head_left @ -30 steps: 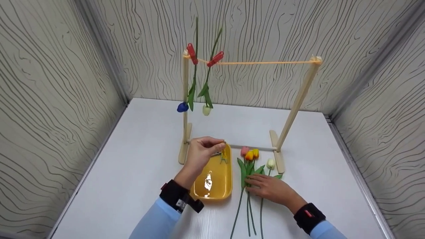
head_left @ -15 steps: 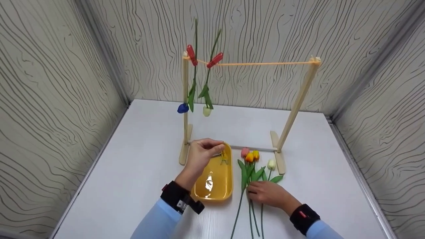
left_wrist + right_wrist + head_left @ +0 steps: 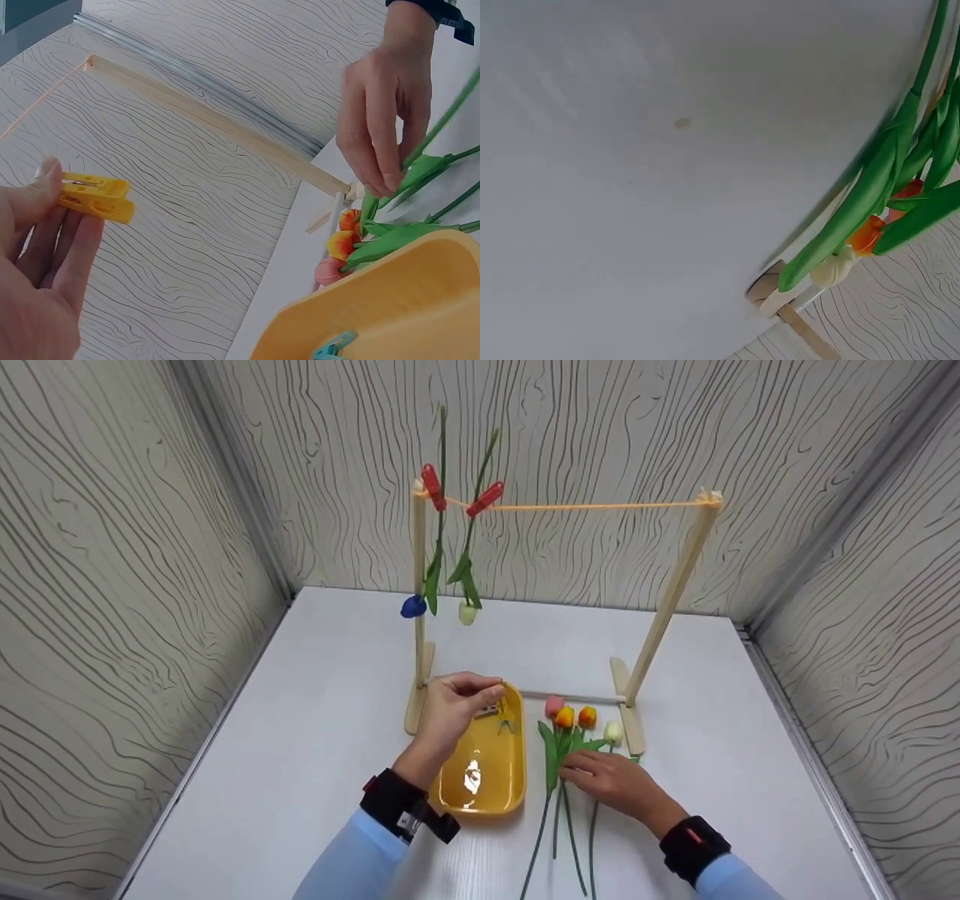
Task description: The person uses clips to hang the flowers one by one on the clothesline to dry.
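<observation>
Thumb and fingers of my left hand (image 3: 452, 712) pinch a yellow clothespin (image 3: 96, 196), seen plainly in the left wrist view, above the yellow tray (image 3: 517, 780). My right hand (image 3: 616, 786) pinches the green stem of a tulip (image 3: 442, 124) among the tulips lying right of the tray. An orange-yellow tulip head (image 3: 587, 716) sits just beyond those fingers. Close by are another orange-yellow tulip (image 3: 564, 718), a pink tulip (image 3: 554, 706) and a white tulip (image 3: 613, 732). The right wrist view shows leaves (image 3: 870, 195) and blossoms but no fingers.
A wooden stand (image 3: 667, 607) carries an orange string (image 3: 592, 507). Two red clothespins (image 3: 487, 499) clip a blue tulip (image 3: 413, 607) and a white tulip (image 3: 467, 613) upside down at its left end. More clothespins (image 3: 505, 726) lie in the tray.
My right fingers have closed on a stem. One orange-yellow tulip head has shifted right and a stem end has drawn up the table. The left hand stays put.
</observation>
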### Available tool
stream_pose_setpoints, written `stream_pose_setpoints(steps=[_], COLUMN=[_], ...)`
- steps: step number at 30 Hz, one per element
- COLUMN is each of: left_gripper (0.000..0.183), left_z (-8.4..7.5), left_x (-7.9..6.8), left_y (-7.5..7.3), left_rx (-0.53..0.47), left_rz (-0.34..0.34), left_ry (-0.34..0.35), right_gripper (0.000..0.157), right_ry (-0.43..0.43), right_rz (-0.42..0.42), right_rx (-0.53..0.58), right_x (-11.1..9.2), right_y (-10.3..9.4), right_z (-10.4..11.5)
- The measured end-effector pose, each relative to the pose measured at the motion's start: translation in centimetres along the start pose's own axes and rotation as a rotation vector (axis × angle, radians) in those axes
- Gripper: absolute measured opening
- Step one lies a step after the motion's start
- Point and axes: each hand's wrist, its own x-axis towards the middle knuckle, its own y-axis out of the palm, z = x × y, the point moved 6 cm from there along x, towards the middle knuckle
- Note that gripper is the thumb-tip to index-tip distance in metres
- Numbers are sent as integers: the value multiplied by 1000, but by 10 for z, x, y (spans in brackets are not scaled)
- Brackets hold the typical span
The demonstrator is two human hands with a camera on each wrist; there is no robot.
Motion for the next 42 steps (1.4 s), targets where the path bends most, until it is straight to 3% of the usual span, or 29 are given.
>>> stream_pose_setpoints(steps=[2,7,10,12,15,19,22,27,32,36,42], left_gripper=[20,18,18,17,15,12,11,13,15,16,15], left_z=[-3,-10,-15,-21,-35,-66,-100,-166,-218,-238,-243], left_x=[0,1,3,5,11,21,32,52,75,93,106], left_y=[1,4,7,10,15,24,30,42,45,41,36], left_rx=[11,23,13,2,-14,-3,17,32,-49,-100,-13], left_rz=[-5,1,22,41,75,110,120,114,34,-65,-188], left_ry=[1,-7,-2,11,38,96,142,306,436,447,447], right_gripper=[15,31,16,27,39,28,24,24,22,21,23], right_ry=[55,209,340,433,565,709,800,888,920,930,947], right_rz=[-63,-260,-373,-447,-570,-698,-718,-712,-734,-755,-761], right_rx=[25,97,150,207,328,497,558,596,673,735,771], right_x=[4,13,20,27,40,63,85,130,171,197,220], right_y=[-6,-22,-32,-38,-47,-61,-72,-94,-107,-115,-117], right_z=[-6,-22,-35,-45,-61,-81,-93,-108,-121,-131,-143])
